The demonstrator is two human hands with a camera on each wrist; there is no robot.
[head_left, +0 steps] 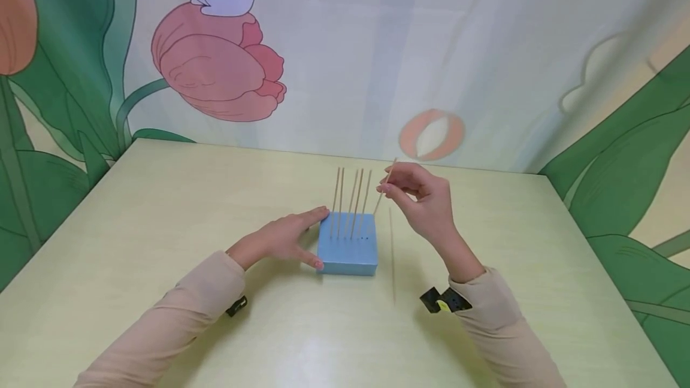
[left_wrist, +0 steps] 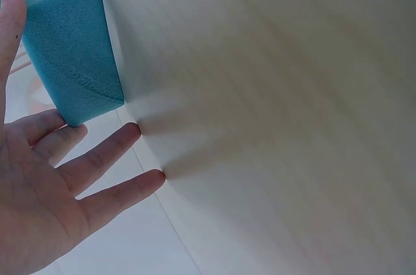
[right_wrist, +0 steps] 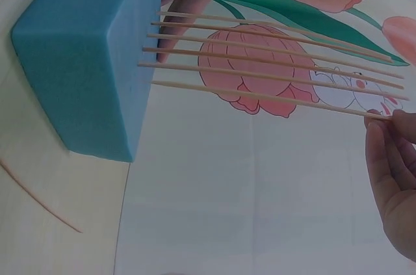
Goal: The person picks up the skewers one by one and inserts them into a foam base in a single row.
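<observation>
A blue foam block (head_left: 347, 256) lies on the table with several thin wooden sticks (head_left: 354, 202) standing upright in a row in its top. Two small dark holes (head_left: 365, 238) show at the right end of that row. At the block's left side, my left hand (head_left: 280, 237) touches it with thumb and fingers spread; its fingers (left_wrist: 110, 190) look straight. My right hand (head_left: 423, 196) pinches another wooden stick (right_wrist: 273, 99) near its upper end, between thumb and fingertips. This stick slants, its lower tip close to the block; whether they touch I cannot tell.
One more wooden stick (head_left: 392, 256) lies flat on the pale table (head_left: 162, 220), right of the block. Behind the table's back edge hangs a curtain (head_left: 345, 64) printed with flowers and a rabbit. Cameras are strapped to both wrists.
</observation>
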